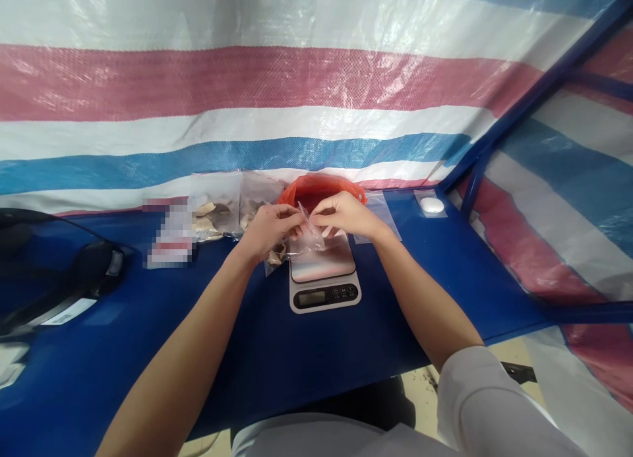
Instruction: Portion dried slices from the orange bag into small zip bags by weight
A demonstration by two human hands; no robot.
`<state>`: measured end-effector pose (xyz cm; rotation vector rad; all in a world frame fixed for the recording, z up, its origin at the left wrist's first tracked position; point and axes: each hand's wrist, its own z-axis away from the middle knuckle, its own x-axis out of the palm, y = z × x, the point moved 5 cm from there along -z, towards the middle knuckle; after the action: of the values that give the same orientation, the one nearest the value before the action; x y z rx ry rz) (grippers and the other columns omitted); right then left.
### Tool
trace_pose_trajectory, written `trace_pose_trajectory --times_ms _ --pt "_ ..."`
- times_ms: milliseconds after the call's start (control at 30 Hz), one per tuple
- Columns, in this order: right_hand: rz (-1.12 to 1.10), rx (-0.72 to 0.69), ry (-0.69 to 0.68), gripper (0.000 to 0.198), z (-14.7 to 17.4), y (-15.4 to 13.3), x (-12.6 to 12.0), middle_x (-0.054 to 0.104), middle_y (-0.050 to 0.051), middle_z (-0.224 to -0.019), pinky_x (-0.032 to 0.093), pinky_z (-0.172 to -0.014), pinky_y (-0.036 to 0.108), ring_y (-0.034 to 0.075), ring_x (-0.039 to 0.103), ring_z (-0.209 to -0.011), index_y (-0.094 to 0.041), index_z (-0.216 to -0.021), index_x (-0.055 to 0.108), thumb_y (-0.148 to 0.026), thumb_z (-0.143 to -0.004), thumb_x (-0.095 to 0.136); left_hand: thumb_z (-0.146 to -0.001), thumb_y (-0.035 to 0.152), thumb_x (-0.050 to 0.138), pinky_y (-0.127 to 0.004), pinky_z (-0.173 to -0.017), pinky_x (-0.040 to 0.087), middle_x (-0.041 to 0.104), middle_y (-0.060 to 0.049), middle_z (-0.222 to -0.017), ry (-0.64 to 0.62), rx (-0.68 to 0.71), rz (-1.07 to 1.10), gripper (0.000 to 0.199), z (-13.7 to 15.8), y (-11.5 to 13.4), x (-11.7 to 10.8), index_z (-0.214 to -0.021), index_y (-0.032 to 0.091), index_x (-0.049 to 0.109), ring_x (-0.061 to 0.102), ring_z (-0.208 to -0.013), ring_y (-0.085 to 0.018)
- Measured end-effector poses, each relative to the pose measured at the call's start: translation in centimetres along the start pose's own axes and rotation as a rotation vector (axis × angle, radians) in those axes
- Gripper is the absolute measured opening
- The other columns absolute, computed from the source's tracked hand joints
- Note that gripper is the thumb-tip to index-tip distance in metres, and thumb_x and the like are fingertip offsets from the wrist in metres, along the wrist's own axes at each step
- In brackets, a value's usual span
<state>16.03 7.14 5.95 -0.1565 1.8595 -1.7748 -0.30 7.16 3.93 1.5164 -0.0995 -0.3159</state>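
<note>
My left hand point(271, 230) and my right hand point(345, 213) pinch a clear plastic bag point(311, 241) between them, with fingers closed on its upper edge. The bag hangs over the plate of a white kitchen scale point(324, 270), whose small display looks blank. Behind my hands stands an open red plastic bag point(324, 182); its contents are hidden from me. To the left lie clear bags holding pale brown dried slices point(211, 218). Another bag with similar pieces point(275, 254) sits partly under my left hand, against the scale's left side.
Flat clear bags point(383, 214) lie right of the red bag. A white round object point(432, 205) rests on a small bag farther right. Black headgear point(93, 272) is at the left. Striped sheeting point(277, 81) and a blue frame bar point(524, 94) bound the blue table point(257, 371).
</note>
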Motion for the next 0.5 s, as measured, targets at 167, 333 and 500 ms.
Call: trace_pose_trajectory --times_ms 167,333,500 --pt "0.003 0.002 0.024 0.008 -0.1 0.2 -0.1 0.073 0.002 -0.071 0.058 -0.051 0.018 0.011 0.069 -0.058 -0.016 -0.075 0.076 -0.017 -0.078 0.070 -0.070 0.027 0.075 -0.026 -0.054 0.045 0.069 -0.004 -0.063 0.007 0.014 -0.003 0.013 -0.1 0.0 -0.1 -0.063 0.017 0.073 0.058 -0.054 -0.014" --pt "0.019 0.000 0.044 0.009 -0.1 0.5 -0.4 0.073 0.002 -0.069 0.058 -0.049 0.018 0.013 0.070 -0.057 -0.016 -0.072 0.075 -0.016 -0.077 0.069 -0.067 0.028 0.074 -0.025 -0.053 0.045 0.068 -0.004 -0.061 0.019 0.026 -0.038 0.012 -0.1 0.3 -0.2 -0.061 0.017 0.072 0.058 -0.053 -0.014" --pt "-0.005 0.018 0.181 0.006 0.1 1.1 -2.2 0.075 0.005 -0.071 0.056 -0.046 0.018 0.014 0.071 -0.059 -0.015 -0.075 0.075 -0.018 -0.078 0.070 -0.065 0.031 0.075 -0.025 -0.050 0.045 0.067 -0.004 -0.058 0.091 0.007 -0.070 0.015 0.0 0.3 -1.6 -0.058 0.018 0.070 0.057 -0.051 -0.015"
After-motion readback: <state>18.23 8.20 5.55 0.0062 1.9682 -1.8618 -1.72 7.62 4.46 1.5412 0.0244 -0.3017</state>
